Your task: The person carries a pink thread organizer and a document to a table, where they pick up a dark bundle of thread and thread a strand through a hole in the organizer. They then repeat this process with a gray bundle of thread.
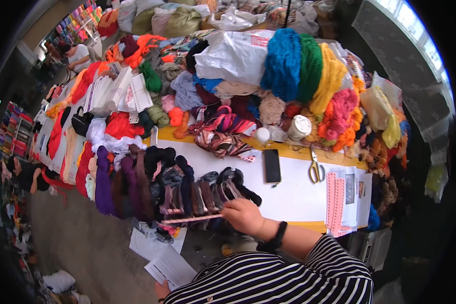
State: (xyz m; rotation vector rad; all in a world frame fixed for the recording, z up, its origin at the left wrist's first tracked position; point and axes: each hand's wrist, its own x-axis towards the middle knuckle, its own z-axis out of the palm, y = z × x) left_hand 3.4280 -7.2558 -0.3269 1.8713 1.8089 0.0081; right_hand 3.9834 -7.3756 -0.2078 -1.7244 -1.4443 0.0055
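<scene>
My right hand (242,215) is closed on the end of a narrow pale pink strip (193,219) at the table's front edge. Small tufts of dark, brown and mauve yarn (202,196) lie in a row just beyond the strip; whether they are tied to it I cannot tell. Low in the view, my left hand (162,290) grips the lower corner of a white printed sheet (171,267), its fingers partly hidden. Dark and purple yarn hanks (129,180) hang over the table edge left of the strip.
On the white tabletop (299,202) lie a black phone (272,166), scissors (315,167) and pink perforated strips (335,202) on papers. A white tub (299,127) stands behind. Blue, green and yellow hanks (281,66) pile up at the back. Another person (77,57) is far left.
</scene>
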